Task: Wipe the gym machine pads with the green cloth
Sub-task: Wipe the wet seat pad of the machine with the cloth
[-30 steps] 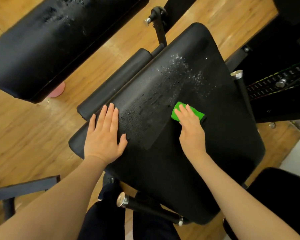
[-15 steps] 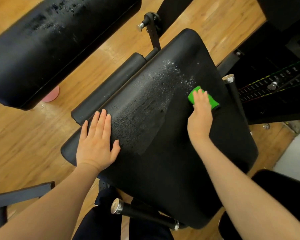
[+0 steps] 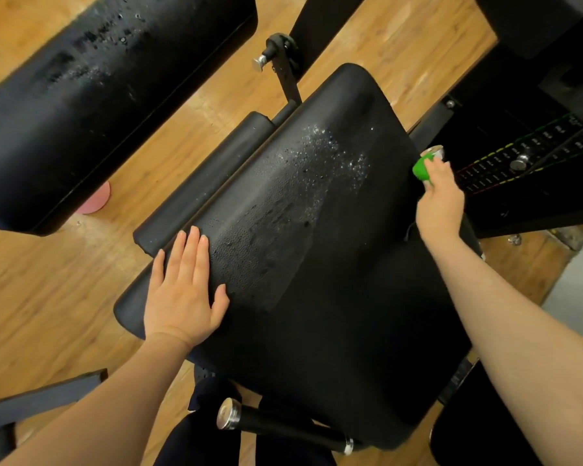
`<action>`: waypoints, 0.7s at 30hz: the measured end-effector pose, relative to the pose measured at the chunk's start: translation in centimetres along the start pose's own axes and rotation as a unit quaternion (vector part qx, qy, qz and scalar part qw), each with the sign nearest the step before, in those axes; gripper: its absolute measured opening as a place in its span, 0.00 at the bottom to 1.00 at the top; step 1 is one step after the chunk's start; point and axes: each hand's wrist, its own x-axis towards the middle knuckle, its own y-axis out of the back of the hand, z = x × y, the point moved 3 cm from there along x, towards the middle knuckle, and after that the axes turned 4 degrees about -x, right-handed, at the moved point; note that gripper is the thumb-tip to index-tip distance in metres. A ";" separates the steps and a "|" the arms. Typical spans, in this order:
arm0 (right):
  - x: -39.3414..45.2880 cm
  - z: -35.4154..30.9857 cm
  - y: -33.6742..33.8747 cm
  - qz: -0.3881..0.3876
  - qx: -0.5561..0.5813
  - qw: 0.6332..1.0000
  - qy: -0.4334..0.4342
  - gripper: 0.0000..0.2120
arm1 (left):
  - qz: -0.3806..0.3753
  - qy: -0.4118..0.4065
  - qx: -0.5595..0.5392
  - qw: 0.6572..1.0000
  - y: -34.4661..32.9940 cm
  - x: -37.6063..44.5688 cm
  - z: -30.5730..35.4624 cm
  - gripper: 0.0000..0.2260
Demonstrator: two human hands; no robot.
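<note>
At the right edge of the seat pad [image 3: 334, 297], your right hand [image 3: 440, 203] holds the green cloth [image 3: 421, 169] bunched under curled fingers, just beside the chrome-capped handle [image 3: 435, 152]. Only a small lump of cloth shows past your fingertips, so little fabric looks set to meet the vinyl; a wipe from here would likely smear the wet rather than lift it. Your knuckles also sit close to that metal cap and the weight stack [image 3: 519, 163] behind it, so a fast sideways sweep could knock them.

Your left hand [image 3: 182, 297] lies flat, fingers straight, on the pad's left edge, bracing it. Droplets [image 3: 317, 163] cover the middle of the pad between your hands; the right half looks dry and matte. If you lean harder on that left palm, it may slide on the wet patch just beside it. Spray also beads on the upper pad [image 3: 91, 72], not yet wiped by the look of it.
</note>
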 end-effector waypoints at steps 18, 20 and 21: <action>1.4 -4.4 -2.2 -0.013 -0.007 1.000 -0.011 0.22 | 0.004 -0.003 0.002 1.000 0.0 0.0 0.1 0.33; -0.8 -5.5 -3.3 0.003 -0.010 1.000 0.004 0.24 | 0.006 -0.003 0.002 1.000 0.1 0.0 0.0 0.33; -2.7 -6.1 -3.8 0.008 -0.009 0.999 0.043 0.25 | 0.009 -0.003 0.002 1.000 0.1 0.0 0.0 0.33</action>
